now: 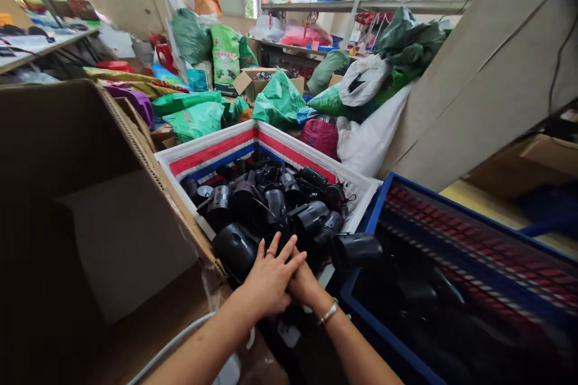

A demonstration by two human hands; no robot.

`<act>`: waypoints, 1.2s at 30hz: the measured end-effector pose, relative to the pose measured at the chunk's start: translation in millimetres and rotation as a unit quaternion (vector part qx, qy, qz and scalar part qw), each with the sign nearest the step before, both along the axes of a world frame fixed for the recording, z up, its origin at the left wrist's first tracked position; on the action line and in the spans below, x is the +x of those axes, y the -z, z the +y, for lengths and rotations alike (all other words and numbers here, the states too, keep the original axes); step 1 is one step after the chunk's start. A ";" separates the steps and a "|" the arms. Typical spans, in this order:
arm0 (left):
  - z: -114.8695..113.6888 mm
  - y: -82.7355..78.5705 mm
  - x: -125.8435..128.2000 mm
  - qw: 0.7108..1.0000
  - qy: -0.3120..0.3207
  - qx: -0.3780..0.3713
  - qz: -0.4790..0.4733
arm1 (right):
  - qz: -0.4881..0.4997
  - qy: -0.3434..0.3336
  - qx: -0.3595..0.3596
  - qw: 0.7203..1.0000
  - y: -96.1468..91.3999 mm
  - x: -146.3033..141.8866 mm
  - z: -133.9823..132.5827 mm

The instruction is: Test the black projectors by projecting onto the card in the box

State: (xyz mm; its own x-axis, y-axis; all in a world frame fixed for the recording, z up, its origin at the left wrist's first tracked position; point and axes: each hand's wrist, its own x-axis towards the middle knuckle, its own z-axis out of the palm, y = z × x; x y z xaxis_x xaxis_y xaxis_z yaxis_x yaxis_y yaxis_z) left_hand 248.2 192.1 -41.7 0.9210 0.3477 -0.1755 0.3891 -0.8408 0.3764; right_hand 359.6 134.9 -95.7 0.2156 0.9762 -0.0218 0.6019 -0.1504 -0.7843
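Observation:
Both my hands reach into a striped woven bag (217, 150) full of black plastic parts (271, 201). My left hand (268, 277) lies on top, fingers stretched out and slightly spread, a ring on one finger. My right hand (303, 281) is mostly hidden under the left one; a bracelet shows at its wrist and its fingers are out of sight among the black parts. A rounded black part (235, 249) lies just left of my hands, and a black cylinder (356, 248) lies at the bag's right edge.
A large open cardboard box (90, 204) stands at the left. A blue plastic crate (451, 289) with dark contents sits at the right. Green, white and red bags (280, 102) pile up behind. A slanted cardboard sheet (487, 66) leans at the right. Shelves (361, 6) line the back.

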 end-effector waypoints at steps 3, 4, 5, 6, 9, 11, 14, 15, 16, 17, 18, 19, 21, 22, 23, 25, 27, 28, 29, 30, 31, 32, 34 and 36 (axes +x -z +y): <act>9.2 12.4 8.3 1.000 0.005 -0.017 0.018 | -0.063 -0.047 -0.032 0.996 -28.4 25.9 -28.7; 10.9 15.8 8.5 1.000 0.000 -0.016 0.017 | -0.087 -0.044 -0.043 0.994 -36.7 41.7 -37.6; 12.0 18.4 8.0 1.000 -0.004 -0.015 0.018 | -0.113 -0.023 -0.049 0.992 -43.1 59.9 -45.1; 13.0 20.0 7.0 1.000 -0.006 -0.016 0.019 | -0.145 0.006 -0.048 0.988 -47.0 78.9 -51.0; 16.6 20.7 3.6 0.999 -0.001 -0.024 0.021 | -0.240 0.037 -0.064 0.968 -42.2 126.6 -58.5; 18.9 20.0 1.3 0.999 0.016 -0.039 0.025 | -0.286 0.018 -0.072 0.955 -29.9 142.3 -58.2; 18.2 18.8 -2.4 0.998 0.025 -0.062 -0.003 | -0.340 -0.001 -0.039 0.940 -13.9 147.3 -59.0; 16.5 17.8 -3.6 0.998 0.015 -0.062 -0.023 | -0.353 0.006 -0.024 0.935 -11.1 147.4 -61.1; 14.3 16.3 -4.8 0.997 0.001 -0.056 -0.045 | -0.365 0.020 -0.012 0.931 -9.6 148.0 -64.2; 12.1 14.2 -6.0 0.996 -0.015 -0.048 -0.068 | -0.373 0.039 0.000 0.927 -9.0 149.1 -68.3; 10.0 11.9 -7.3 0.995 -0.028 -0.040 -0.090 | -0.379 0.059 0.012 0.923 -9.1 150.7 -73.0; 8.5 9.3 -8.8 0.992 -0.040 -0.034 -0.113 | -0.383 0.078 0.025 0.920 -9.8 152.6 -78.0; 7.4 4.8 -12.7 0.983 -0.069 -0.028 -0.165 | -0.388 0.113 0.057 0.913 -14.0 155.3 -87.0; 7.6 3.3 -15.2 0.977 -0.089 -0.027 -0.192 | -0.390 0.131 0.074 0.909 -18.2 155.4 -90.1; 7.8 2.3 -18.1 0.969 -0.112 -0.026 -0.220 | -0.390 0.152 0.093 0.903 -24.4 154.2 -91.8; 7.6 2.1 -24.4 0.949 -0.156 -0.025 -0.272 | -0.388 0.203 0.144 0.888 -43.9 147.9 -90.5; 5.8 2.6 -30.4 0.929 -0.188 -0.027 -0.317 | -0.384 0.254 0.203 0.864 -71.6 138.0 -84.1; 4.8 2.6 -32.7 0.919 -0.202 -0.028 -0.337 | -0.383 0.274 0.231 0.851 -86.8 132.6 -80.0; 4.3 2.3 -34.3 0.908 -0.217 -0.026 -0.356 | -0.383 0.289 0.256 0.839 -101.4 127.3 -76.0; 4.6 1.4 -35.2 0.895 -0.236 -0.021 -0.377 | -0.380 0.302 0.274 0.830 -114.2 122.6 -72.3; 6.2 0.0 -35.1 0.881 -0.260 -0.017 -0.394 | -0.370 0.317 0.287 0.825 -124.4 118.4 -69.1; 9.0 -2.0 -34.1 0.868 -0.286 -0.012 -0.406 | -0.349 0.331 0.293 0.826 -131.4 114.9 -66.0; 17.0 -8.1 -29.2 0.861 -0.344 -0.038 -0.374 | -0.277 0.341 0.281 0.853 -135.6 110.2 -58.8; 24.3 -17.0 -20.8 0.913 -0.313 -0.084 -0.248 | -0.192 0.295 0.252 0.901 -132.0 107.0 -48.4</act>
